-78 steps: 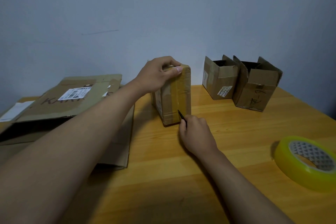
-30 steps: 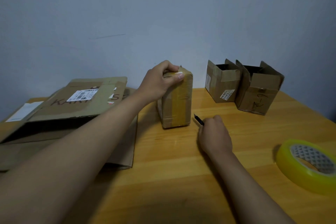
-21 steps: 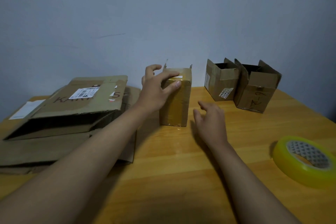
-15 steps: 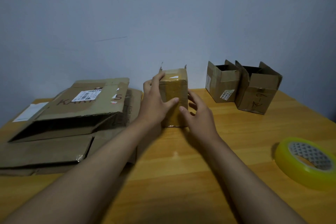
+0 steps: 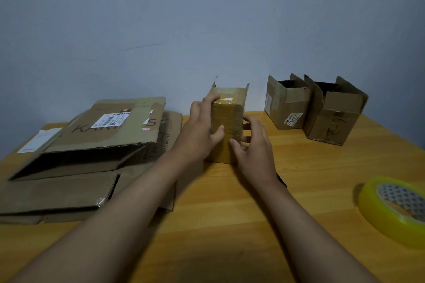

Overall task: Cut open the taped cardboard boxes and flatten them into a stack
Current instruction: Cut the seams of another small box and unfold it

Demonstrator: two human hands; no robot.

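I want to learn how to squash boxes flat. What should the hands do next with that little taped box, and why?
Probably press the small taped box flat from both sides. Its top flaps already stand open, the left hand lies against one side and the right hand is at the other, and neither holds a tool.

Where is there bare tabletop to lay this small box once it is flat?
Bare wood lies between the flattened cardboard stack and the yellow tape roll, before the small taped brown box. It is crowded along the wall, by the two open brown boxes.
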